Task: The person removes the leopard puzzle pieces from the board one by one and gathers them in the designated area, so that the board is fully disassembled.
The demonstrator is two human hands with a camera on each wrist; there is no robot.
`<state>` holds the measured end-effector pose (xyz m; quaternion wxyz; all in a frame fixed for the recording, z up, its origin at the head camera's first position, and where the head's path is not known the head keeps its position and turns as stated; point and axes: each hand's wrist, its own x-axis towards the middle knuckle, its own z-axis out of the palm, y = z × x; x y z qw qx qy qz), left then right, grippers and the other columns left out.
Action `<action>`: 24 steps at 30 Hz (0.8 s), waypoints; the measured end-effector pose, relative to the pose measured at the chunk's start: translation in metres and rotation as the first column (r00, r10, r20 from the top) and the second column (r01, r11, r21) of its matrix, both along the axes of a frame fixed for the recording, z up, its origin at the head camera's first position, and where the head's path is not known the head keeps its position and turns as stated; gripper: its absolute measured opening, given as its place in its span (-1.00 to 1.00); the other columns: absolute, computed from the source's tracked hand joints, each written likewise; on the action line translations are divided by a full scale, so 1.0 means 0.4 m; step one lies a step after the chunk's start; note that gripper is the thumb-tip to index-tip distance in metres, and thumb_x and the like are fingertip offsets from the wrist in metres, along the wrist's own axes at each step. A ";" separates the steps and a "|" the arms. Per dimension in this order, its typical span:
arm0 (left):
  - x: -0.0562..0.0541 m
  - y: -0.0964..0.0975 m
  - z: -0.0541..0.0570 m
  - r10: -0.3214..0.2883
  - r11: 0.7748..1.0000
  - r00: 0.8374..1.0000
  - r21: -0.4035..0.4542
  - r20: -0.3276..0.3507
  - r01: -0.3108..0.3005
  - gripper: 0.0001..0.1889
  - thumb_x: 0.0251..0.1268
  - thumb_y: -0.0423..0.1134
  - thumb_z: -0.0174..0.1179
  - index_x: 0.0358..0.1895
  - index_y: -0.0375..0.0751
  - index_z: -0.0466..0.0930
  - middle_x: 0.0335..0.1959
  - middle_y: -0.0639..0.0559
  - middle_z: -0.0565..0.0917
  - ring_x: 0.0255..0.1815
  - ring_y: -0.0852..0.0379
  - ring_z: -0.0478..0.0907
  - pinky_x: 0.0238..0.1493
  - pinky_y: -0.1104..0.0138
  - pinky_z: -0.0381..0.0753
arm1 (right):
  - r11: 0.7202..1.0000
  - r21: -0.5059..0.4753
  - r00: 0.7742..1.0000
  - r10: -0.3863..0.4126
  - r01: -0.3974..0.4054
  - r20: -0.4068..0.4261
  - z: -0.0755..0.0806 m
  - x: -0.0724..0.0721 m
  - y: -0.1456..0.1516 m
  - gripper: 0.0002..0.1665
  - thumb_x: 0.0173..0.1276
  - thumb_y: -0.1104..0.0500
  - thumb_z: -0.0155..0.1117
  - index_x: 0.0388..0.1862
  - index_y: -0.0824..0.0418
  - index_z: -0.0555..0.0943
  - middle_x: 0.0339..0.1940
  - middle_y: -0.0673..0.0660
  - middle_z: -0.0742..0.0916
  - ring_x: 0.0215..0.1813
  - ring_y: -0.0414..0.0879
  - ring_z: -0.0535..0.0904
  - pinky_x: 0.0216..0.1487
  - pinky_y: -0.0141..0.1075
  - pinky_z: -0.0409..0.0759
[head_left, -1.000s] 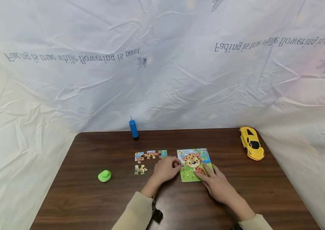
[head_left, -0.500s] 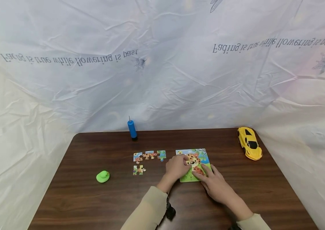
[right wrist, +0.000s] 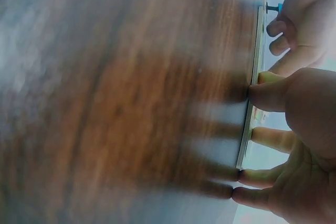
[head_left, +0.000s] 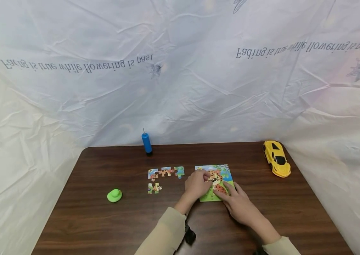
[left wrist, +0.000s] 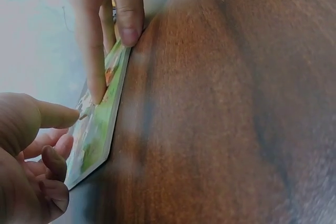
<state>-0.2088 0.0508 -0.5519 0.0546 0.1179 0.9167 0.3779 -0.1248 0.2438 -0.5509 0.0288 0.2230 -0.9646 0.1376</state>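
Observation:
A square leopard jigsaw puzzle [head_left: 224, 172] lies flat on the table, with both hands at it. Over its left part, my left hand [head_left: 196, 184] points its index finger at the picture; in the left wrist view that finger [left wrist: 60, 115] is straight and the others are curled. I see no piece held by it. Spread out, my right hand [head_left: 240, 207] rests at the lower right of the puzzle. Its index finger touches the picture and its thumb [left wrist: 129, 34] touches the near edge. The left hand hides part of the picture.
Several loose puzzle pieces [head_left: 166, 172] lie left of the puzzle. A green toy duck [head_left: 114, 195] sits further left. Along the back stands a blue cylinder [head_left: 146, 142] with a thin rod on top, and a yellow toy car [head_left: 277, 159] is at the back right.
My left hand has moved right, from the puzzle's left edge to over its picture, and has stayed there over the last half second. The right hand keeps its place.

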 end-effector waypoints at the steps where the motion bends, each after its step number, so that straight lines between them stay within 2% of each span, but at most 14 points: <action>1: 0.000 0.000 0.001 0.001 1.000 1.000 0.011 -0.005 -0.001 -0.81 0.36 -0.14 0.38 -0.01 0.02 0.78 -0.22 0.24 0.72 -0.34 0.26 0.61 -0.32 0.22 0.57 | 1.000 -0.001 1.000 0.002 -0.002 -0.005 -0.001 0.000 0.001 -0.49 0.50 0.24 0.35 0.38 -0.07 0.65 0.42 0.37 0.50 0.34 0.65 0.36 0.19 0.42 0.43; 3: -0.001 0.001 0.002 0.002 1.000 1.000 0.020 -0.021 -0.001 -0.84 0.38 -0.14 0.36 -0.04 0.03 0.77 -0.25 0.26 0.73 -0.34 0.27 0.62 -0.30 0.21 0.59 | 1.000 -0.002 1.000 0.006 -0.006 -0.018 -0.002 -0.001 0.001 -0.48 0.49 0.24 0.36 0.37 -0.07 0.66 0.41 0.37 0.51 0.33 0.65 0.37 0.19 0.42 0.43; 6: -0.002 0.000 0.002 -0.006 0.999 1.000 0.038 -0.030 0.007 -0.85 0.41 -0.17 0.32 -0.04 0.01 0.77 -0.32 0.28 0.72 -0.43 0.29 0.59 -0.38 0.23 0.57 | 1.000 -0.001 0.999 0.009 -0.009 -0.033 -0.003 -0.002 0.000 -0.48 0.47 0.24 0.37 0.37 -0.06 0.66 0.40 0.37 0.52 0.31 0.65 0.38 0.18 0.42 0.44; 11: 0.000 -0.003 0.001 -0.019 0.998 1.000 0.057 -0.010 0.020 -0.82 0.38 -0.20 0.33 -0.01 0.00 0.75 -0.39 0.27 0.72 -0.52 0.32 0.55 -0.47 0.27 0.52 | 1.000 0.002 0.999 0.008 -0.008 -0.037 -0.007 -0.002 0.000 -0.49 0.48 0.23 0.37 0.36 -0.07 0.67 0.39 0.38 0.52 0.30 0.65 0.39 0.17 0.42 0.44; 19: 0.000 -0.004 -0.001 -0.020 0.995 1.000 0.095 0.012 0.019 -0.81 0.39 -0.19 0.36 0.01 -0.02 0.76 -0.34 0.23 0.77 -0.46 0.31 0.60 -0.41 0.26 0.56 | 1.000 0.010 1.000 0.002 -0.001 -0.014 -0.015 -0.003 0.003 -0.50 0.51 0.20 0.33 0.38 -0.11 0.65 0.41 0.36 0.51 0.33 0.65 0.37 0.17 0.42 0.45; 24: -0.002 -0.006 -0.001 -0.018 0.991 1.000 0.133 0.007 0.017 -0.81 0.42 -0.17 0.35 0.02 -0.02 0.75 -0.32 0.24 0.77 -0.44 0.34 0.61 -0.40 0.29 0.56 | 1.000 0.005 0.999 0.005 -0.005 -0.036 -0.011 0.000 0.002 -0.49 0.48 0.22 0.36 0.37 -0.09 0.66 0.39 0.37 0.52 0.31 0.65 0.39 0.14 0.43 0.46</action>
